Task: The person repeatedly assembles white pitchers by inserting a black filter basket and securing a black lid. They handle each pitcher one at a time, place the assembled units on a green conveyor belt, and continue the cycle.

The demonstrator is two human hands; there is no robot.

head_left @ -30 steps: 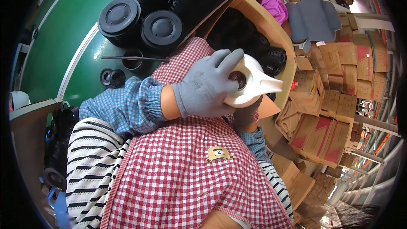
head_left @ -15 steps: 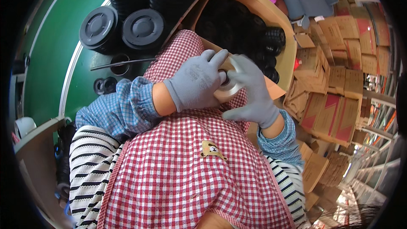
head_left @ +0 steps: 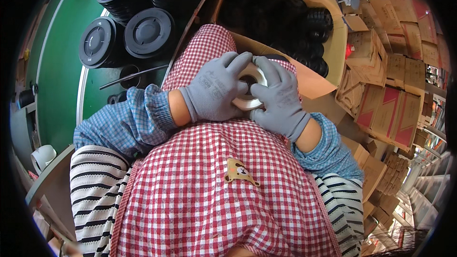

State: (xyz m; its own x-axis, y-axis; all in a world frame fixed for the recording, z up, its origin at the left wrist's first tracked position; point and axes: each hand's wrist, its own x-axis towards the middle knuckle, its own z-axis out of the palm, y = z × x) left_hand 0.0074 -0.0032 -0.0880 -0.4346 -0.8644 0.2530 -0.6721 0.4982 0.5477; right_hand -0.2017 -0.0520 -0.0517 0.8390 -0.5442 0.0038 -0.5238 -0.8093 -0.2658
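looks like a workshop or small factory floor, judging by stacks of matching black round discs (head_left: 149,32) on a green bench (head_left: 59,81). also shows it in an open cardboard box (head_left: 337,24) full of dark round parts (head_left: 318,21), piled cartons (head_left: 391,109) at right, grey work gloves (head_left: 215,88) and a checked apron (head_left: 190,209).

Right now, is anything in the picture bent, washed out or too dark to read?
Head view throughout: most black parts in the box sink into shadow; edges of the green table curve; lower right washes out bright; left hand and right hand look fairly sharp.
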